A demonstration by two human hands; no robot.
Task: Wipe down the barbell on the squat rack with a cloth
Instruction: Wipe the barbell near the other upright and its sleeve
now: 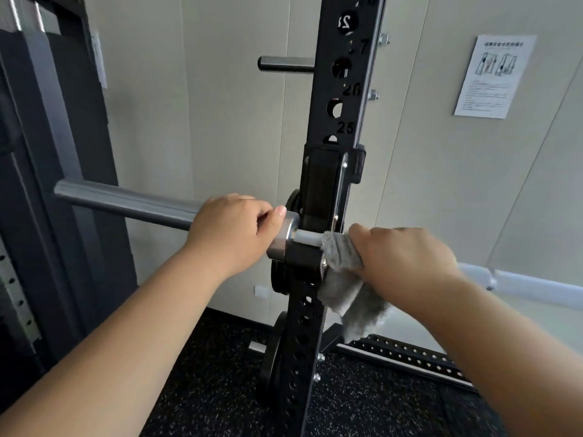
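While the long grey steel barbell (94, 195) lies across the black hook (304, 257) on the black perforated steel upright (344, 99) of the squat rack, the left hand (233, 228) has its fingers curled over the thick sleeve (157, 207), just beside the shiny collar (284, 238), and holds it. The right hand (400, 253) is closed around a fluffy grey cloth (344, 272), which is wrapped on the thin shaft (307, 238) just beside the hook, with a loose end hanging down. I judge that the wiping is at this inner end. To do it well, the cloth should go fully around the shaft with firm pressure and slide away from the hook, and the hanging end should not catch there.
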